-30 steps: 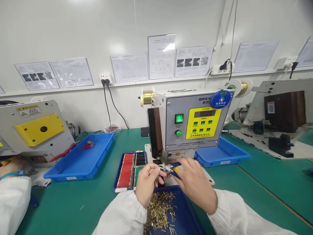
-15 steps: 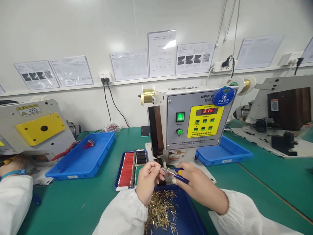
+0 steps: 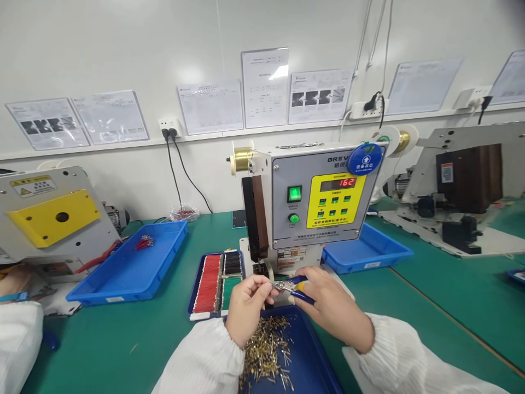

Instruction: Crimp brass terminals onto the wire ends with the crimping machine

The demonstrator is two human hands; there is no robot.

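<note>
My left hand (image 3: 245, 307) is pinched shut on a small part I cannot make out, held at the metal tip of the pliers (image 3: 292, 287). My right hand (image 3: 330, 313) is wrapped round the pliers' blue and yellow handles. Both hands hover above a dark blue tray (image 3: 311, 355) heaped with several small brass pins (image 3: 266, 347), just in front of the grey crimping machine (image 3: 311, 200) with its yellow panel and red display.
A small tray (image 3: 215, 282) of red, black and green pieces lies left of my hands. Blue trays (image 3: 127, 265) (image 3: 367, 251) flank the machine. Another machine (image 3: 49, 219) stands far left, where another person's hand (image 3: 14, 279) works. A third machine (image 3: 459, 191) is right.
The camera shifted slightly right and down. My hands stay together at the pliers' tip; the machine's display changed from 316 to 162.
</note>
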